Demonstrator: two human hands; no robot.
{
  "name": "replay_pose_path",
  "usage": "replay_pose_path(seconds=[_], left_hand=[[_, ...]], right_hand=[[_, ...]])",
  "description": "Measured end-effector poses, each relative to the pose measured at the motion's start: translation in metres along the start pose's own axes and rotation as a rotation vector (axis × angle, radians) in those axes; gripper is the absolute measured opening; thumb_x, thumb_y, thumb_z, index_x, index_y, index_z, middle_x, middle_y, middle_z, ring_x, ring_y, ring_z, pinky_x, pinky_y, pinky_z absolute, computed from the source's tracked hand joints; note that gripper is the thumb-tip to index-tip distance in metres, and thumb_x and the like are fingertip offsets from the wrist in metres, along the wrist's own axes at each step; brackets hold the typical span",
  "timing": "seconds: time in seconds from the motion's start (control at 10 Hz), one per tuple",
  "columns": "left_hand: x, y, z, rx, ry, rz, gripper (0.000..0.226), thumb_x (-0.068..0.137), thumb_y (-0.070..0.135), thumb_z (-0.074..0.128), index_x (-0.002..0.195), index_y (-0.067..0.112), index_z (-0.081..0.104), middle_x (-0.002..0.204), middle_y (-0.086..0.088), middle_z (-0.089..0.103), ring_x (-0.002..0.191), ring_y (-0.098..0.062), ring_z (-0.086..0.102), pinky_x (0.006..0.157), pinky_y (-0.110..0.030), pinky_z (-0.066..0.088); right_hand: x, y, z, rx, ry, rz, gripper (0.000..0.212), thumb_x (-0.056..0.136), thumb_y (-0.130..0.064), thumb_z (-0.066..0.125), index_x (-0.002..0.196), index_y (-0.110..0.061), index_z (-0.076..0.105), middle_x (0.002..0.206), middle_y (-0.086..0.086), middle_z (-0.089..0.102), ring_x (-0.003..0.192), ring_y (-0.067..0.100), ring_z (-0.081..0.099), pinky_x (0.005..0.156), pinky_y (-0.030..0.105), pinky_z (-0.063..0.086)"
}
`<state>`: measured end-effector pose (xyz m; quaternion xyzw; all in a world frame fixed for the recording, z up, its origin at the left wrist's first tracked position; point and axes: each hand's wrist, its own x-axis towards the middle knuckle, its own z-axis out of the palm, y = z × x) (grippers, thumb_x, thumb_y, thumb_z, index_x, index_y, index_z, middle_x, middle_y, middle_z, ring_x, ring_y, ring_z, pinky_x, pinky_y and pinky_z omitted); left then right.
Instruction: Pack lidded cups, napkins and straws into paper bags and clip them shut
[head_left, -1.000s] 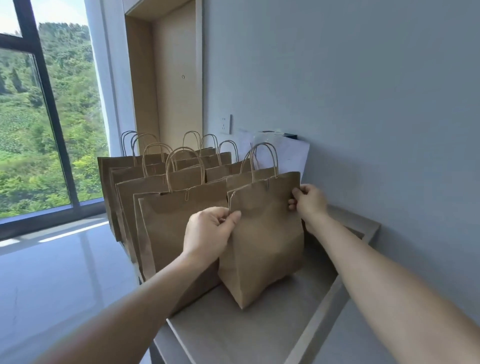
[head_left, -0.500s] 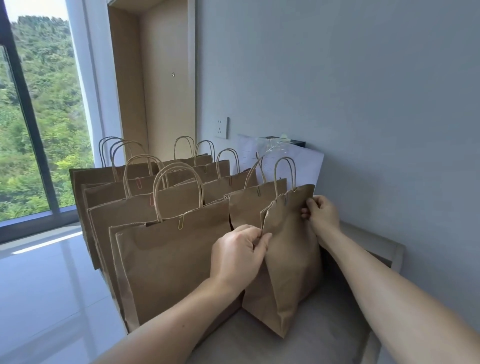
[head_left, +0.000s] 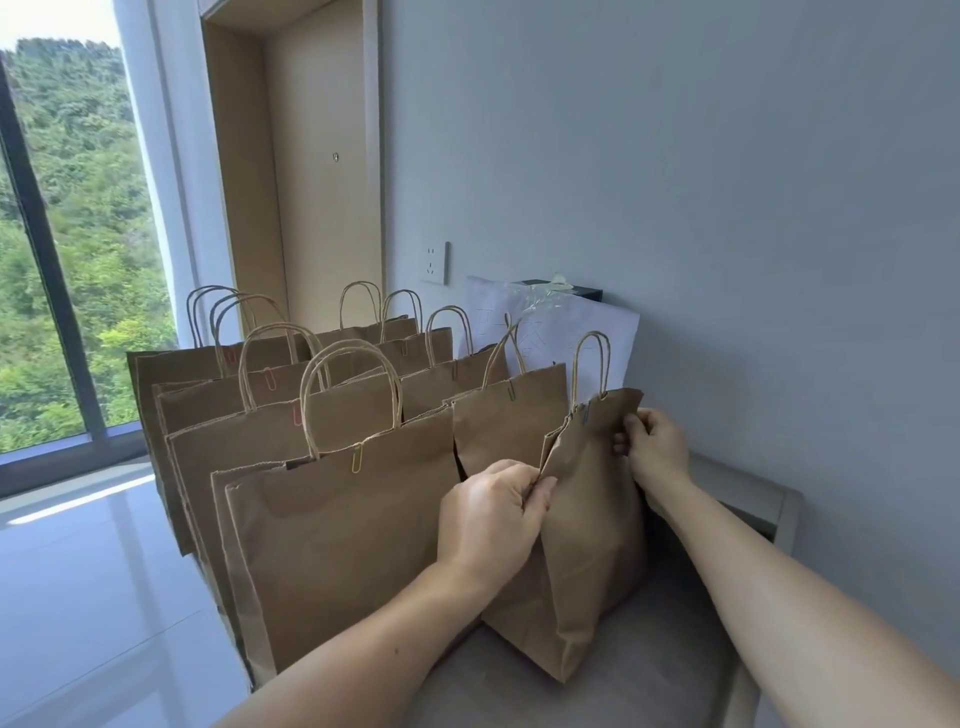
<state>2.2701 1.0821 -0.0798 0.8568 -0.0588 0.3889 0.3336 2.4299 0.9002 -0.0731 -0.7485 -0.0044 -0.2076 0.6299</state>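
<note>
A brown paper bag (head_left: 589, 525) with twisted handles stands on the grey shelf (head_left: 654, 670), turned edge-on toward me, its top closed by a paper clip (head_left: 585, 414). My left hand (head_left: 491, 512) pinches the bag's near top corner. My right hand (head_left: 655, 449) pinches its far top corner by the wall. What the bag holds is hidden.
Several more clipped paper bags (head_left: 332, 525) stand in rows to the left, right against the held bag. A white sheet (head_left: 576, 332) and a dark box (head_left: 563, 288) lean at the wall behind. The grey wall (head_left: 727, 208) is close on the right; a window (head_left: 62, 234) is at left.
Both hands have carried the bag to the right and turned it edge-on, closer to the wall. My view has moved in toward the rows of bags.
</note>
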Motion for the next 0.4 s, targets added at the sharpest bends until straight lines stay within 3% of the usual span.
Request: replay_pose_path(seconds=[0.1, 0.2, 0.3, 0.4], left_hand=[[-0.001, -0.001, -0.001, 0.09, -0.098, -0.084, 0.046, 0.093, 0.041, 0.06, 0.06, 0.019, 0.036, 0.059, 0.007, 0.042, 0.059, -0.014, 0.043, 0.054, -0.031, 0.029], [-0.001, 0.008, -0.002, 0.163, -0.234, -0.167, 0.04, 0.092, 0.047, 0.053, 0.065, 0.024, 0.038, 0.064, 0.008, 0.046, 0.067, -0.017, 0.049, 0.058, -0.031, 0.03], [-0.013, 0.028, -0.013, 0.182, -0.293, -0.198, 0.027, 0.092, 0.052, 0.049, 0.101, 0.027, 0.055, 0.099, 0.011, 0.059, 0.101, -0.019, 0.057, 0.073, -0.031, 0.038], [-0.031, 0.04, -0.023, 0.252, -0.344, -0.283, 0.064, 0.094, 0.055, 0.045, 0.146, 0.019, 0.035, 0.146, 0.001, 0.044, 0.133, -0.023, 0.039, 0.097, -0.037, 0.038]], right_hand=[[-0.01, 0.003, -0.008, -0.005, -0.032, 0.004, 0.025, 0.1, -0.018, 0.052, 0.12, -0.006, 0.062, 0.1, 0.007, 0.068, 0.084, 0.02, 0.066, 0.077, 0.038, 0.057], [-0.028, -0.002, -0.022, -0.031, -0.104, 0.03, 0.05, 0.099, -0.028, 0.055, 0.142, -0.006, 0.044, 0.131, 0.009, 0.057, 0.113, 0.026, 0.061, 0.097, 0.049, 0.051], [-0.058, -0.009, -0.039, -0.187, -0.187, -0.019, 0.054, 0.098, -0.037, 0.055, 0.142, -0.009, 0.045, 0.136, 0.009, 0.057, 0.119, 0.021, 0.057, 0.103, 0.044, 0.045], [-0.09, -0.019, -0.057, -0.354, -0.274, -0.097, 0.058, 0.098, -0.045, 0.05, 0.146, -0.014, 0.042, 0.145, 0.005, 0.05, 0.131, 0.023, 0.049, 0.108, 0.043, 0.04]])
